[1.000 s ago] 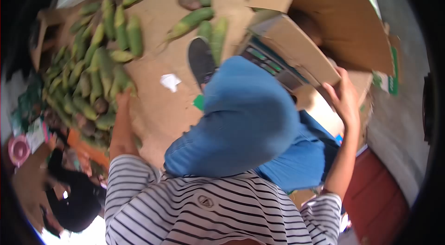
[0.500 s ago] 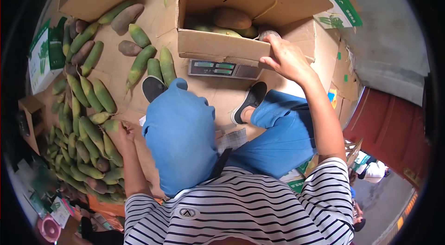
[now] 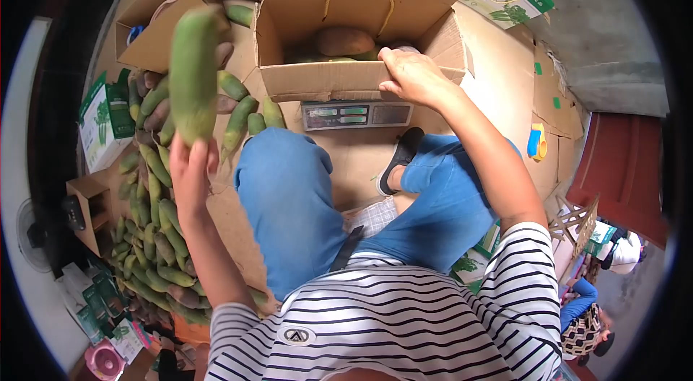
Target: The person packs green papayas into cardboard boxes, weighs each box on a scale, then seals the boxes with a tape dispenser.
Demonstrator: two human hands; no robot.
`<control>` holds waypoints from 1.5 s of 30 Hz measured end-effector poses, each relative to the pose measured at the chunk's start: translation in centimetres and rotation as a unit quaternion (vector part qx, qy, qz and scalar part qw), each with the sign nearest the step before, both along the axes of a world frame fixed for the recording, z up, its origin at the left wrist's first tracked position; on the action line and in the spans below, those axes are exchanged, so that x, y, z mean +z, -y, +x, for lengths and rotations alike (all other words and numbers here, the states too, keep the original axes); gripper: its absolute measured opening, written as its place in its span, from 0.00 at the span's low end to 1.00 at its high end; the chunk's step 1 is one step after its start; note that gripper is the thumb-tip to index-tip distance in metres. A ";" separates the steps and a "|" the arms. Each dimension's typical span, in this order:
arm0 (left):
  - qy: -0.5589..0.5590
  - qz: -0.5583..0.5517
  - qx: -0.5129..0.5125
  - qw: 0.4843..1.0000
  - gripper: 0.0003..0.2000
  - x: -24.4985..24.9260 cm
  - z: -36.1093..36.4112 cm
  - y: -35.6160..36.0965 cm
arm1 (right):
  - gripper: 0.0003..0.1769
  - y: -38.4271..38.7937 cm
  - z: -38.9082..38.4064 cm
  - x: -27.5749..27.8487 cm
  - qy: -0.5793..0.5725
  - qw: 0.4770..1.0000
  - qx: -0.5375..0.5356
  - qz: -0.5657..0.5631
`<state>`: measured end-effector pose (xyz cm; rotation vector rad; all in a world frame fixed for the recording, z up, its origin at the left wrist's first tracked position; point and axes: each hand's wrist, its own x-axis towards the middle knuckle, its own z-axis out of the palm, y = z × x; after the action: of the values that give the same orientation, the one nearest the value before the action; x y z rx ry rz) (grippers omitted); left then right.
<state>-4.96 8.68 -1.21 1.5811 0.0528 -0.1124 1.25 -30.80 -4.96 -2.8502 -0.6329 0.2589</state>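
Note:
A long green radish [image 3: 193,67] stands nearly upright in the raised grip of my left hand [image 3: 192,168], whose fingers close on its lower end. It is slightly blurred. My right hand [image 3: 419,79] grips the front wall of an open cardboard box [image 3: 317,83], fingers over the rim and thumb outside. Inside the box lies a brownish radish [image 3: 345,42], with other radishes partly hidden behind the wall. Under the box's front edge shows a digital scale [image 3: 357,115] with lit green displays.
A large radish pile [image 3: 155,237] spreads over cardboard on the left. Another open box [image 3: 155,34] stands at the upper left, near a green-and-white carton [image 3: 105,121]. A yellow-and-blue tape dispenser [image 3: 536,143] lies at right. Another person [image 3: 588,316] appears at lower right.
My left hand has come up from the pile with a green radish. My right hand has slid left along the box's rim. The whole view has shifted.

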 end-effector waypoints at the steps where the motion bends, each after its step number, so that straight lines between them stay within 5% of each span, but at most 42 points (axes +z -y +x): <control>1: 0.028 0.031 -0.019 0.999 0.15 1.2 1.6 1.1 | 0.24 0.0 0.0 -0.1 0.000 1.000 0.000 -0.002; 6: 0.071 0.150 0.005 0.986 0.20 1.9 2.0 3.9 | 0.24 0.1 -0.2 -0.4 -0.004 1.000 -0.014 0.007; 14: 0.120 0.265 0.021 0.956 0.13 2.6 -4.3 3.9 | 0.26 0.0 0.4 -0.9 0.002 1.000 -0.009 0.004; 31: 0.114 0.199 0.066 0.971 0.18 1.6 -5.2 1.3 | 0.24 -0.7 0.1 1.1 -0.065 0.997 -0.024 -0.027; 34: 0.094 0.107 0.127 0.982 0.17 0.7 -5.5 1.2 | 0.24 -0.8 0.1 1.5 -0.068 0.997 -0.025 -0.029; 38: 0.005 0.010 0.227 0.974 0.17 -5.6 -4.5 -3.8 | 0.23 -1.0 0.2 1.3 -0.068 0.997 -0.034 -0.027; 45: -0.097 0.365 0.249 0.892 0.22 -29.1 -12.1 -23.5 | 0.27 -0.8 0.1 0.8 -0.014 0.999 -0.022 -0.029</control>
<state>-17.07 32.16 -30.26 2.2482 0.7274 0.1775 1.34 -29.97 -4.11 -2.9068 -0.5646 0.3131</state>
